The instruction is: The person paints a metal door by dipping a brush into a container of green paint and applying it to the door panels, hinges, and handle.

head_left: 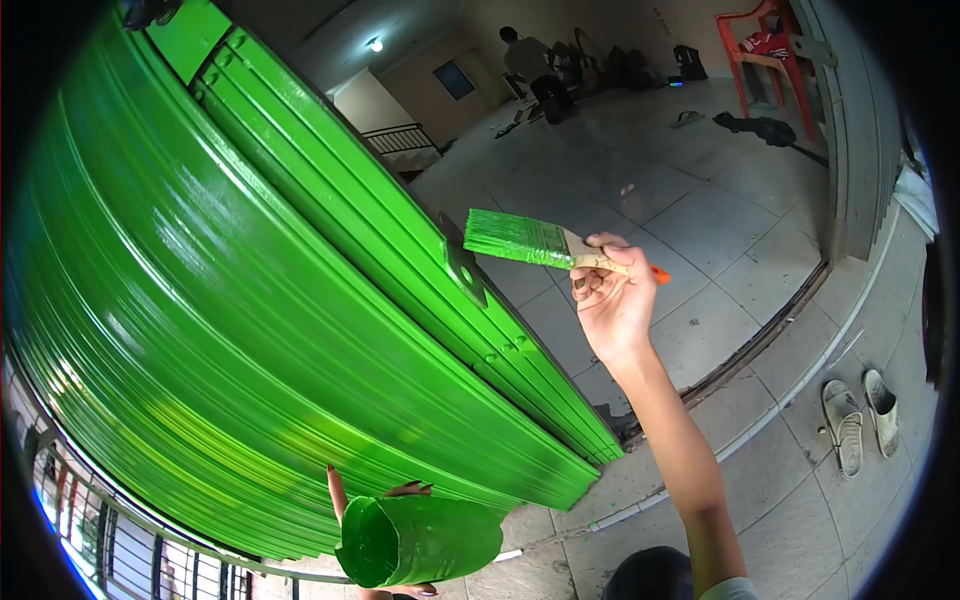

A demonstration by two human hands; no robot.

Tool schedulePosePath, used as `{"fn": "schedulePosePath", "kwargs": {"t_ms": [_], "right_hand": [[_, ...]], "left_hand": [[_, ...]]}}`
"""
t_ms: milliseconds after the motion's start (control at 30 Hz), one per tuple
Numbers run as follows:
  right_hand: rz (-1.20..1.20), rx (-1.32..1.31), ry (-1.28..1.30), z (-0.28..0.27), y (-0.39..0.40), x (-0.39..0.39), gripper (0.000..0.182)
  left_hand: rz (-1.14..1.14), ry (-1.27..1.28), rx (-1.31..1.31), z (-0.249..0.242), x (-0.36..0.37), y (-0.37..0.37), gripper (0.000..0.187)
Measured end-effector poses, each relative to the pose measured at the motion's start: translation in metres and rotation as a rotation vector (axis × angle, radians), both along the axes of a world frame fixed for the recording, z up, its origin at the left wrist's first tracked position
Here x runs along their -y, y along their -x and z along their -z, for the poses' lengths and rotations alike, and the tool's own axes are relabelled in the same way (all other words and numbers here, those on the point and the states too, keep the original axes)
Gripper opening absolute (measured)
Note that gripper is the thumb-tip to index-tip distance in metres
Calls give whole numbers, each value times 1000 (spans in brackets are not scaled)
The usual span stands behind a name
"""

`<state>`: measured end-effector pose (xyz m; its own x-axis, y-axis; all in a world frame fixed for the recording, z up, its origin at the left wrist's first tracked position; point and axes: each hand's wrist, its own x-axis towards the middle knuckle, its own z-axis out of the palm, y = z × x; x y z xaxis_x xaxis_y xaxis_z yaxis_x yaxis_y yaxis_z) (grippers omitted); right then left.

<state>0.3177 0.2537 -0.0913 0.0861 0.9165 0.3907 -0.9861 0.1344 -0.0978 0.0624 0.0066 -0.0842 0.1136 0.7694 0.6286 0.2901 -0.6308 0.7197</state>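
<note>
My right hand point(617, 300) is closed around the wooden handle of a wide paintbrush point(520, 240), whose bristles are coated in green paint and point left. The bristle tips are near the edge of a green metal shutter door point(270, 270), close to its latch plate point(462, 272). Low in the view, my left hand point(338, 492) holds a green-coated paint container point(450, 535) from behind and below, its opening tilted toward the camera. A finger stretches past the container's rim, and the container hides most of that hand.
Beyond the doorway lies a tiled floor point(700, 220) with a person point(535, 70) at the back and a red chair point(775, 60). Slippers point(845, 428) sit on the outer tiles at right. A metal railing point(130, 550) is at lower left.
</note>
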Motion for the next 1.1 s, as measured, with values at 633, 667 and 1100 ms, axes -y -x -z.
{"fn": "schedulePosePath", "kwargs": {"t_ms": [633, 667, 1100], "right_hand": [[-89, -85, 146, 38, -21, 12, 17], [-116, -115, 128, 44, -28, 14, 18], [268, 280, 66, 20, -40, -10, 16]], "left_hand": [[99, 150, 312, -22, 2, 32, 151], [116, 150, 326, -18, 7, 36, 151], [331, 224, 167, 24, 20, 80, 144]]}}
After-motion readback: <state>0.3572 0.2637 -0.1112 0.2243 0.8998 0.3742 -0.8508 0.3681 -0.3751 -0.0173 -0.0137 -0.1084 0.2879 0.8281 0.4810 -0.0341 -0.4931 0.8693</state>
